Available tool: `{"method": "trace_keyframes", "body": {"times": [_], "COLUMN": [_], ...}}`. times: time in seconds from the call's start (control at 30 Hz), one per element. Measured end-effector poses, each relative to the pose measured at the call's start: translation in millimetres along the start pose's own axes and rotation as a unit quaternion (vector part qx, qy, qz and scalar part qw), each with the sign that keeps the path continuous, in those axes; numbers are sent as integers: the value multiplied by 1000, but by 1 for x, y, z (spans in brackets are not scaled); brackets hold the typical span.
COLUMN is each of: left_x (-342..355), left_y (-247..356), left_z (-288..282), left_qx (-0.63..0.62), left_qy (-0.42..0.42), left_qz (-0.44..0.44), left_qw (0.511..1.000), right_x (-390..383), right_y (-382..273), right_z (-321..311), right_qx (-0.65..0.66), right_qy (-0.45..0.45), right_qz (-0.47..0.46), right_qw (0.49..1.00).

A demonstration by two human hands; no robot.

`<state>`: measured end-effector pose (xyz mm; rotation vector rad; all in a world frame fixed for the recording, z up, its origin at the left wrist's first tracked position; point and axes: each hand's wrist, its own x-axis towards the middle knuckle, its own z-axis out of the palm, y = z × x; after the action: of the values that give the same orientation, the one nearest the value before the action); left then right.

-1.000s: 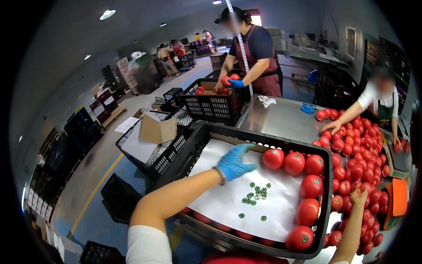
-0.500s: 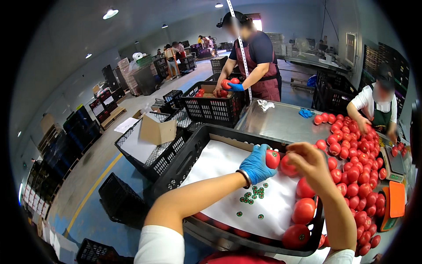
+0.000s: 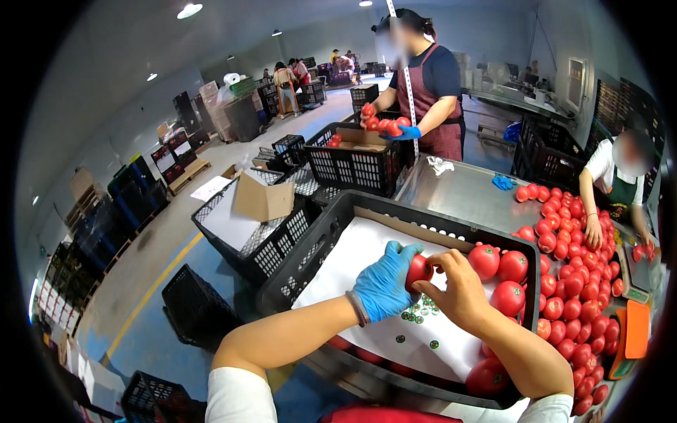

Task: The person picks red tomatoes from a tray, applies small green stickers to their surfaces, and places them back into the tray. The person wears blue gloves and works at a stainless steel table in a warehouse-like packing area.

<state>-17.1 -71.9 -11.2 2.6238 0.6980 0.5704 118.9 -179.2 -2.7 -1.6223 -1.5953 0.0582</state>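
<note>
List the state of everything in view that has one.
Left hand: gloved, closed around a tomato
Right hand: bare, fingertips at that tomato
Held tomato: raised above the paper
Near crate: paper-lined, partly filled
Round stickers: loose on paper
Tomato pile: heaped
Spare blue glove: unworn, crumpled

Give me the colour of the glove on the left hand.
The glove is bright blue, clearest in the head view.
</note>
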Motion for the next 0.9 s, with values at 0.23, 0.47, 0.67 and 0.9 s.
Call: {"method": "trace_keyframes", "body": {"times": [0.23, 0.47, 0.67, 0.9], "left_x": [2, -1, 0, -2], "left_y": [11, 3, 0, 8], "left_z": [-4, 4, 9, 3], "left_qx": [1, -16, -8, 7], "left_qy": [-58, 23, 25, 3], "left_qz": [-31, 3, 14, 8], "left_qw": [998, 1000, 1000, 1000], "right_x": [-9, -6, -7, -8], "right_y": [11, 9, 13, 16], "right_z": [-1, -1, -1, 0], "right_qx": [5, 89, 132, 154], "right_qy": [-35, -37, -30, -24], "right_qz": [33, 103, 95, 83], "right_qw": [999, 990, 986, 984]}}
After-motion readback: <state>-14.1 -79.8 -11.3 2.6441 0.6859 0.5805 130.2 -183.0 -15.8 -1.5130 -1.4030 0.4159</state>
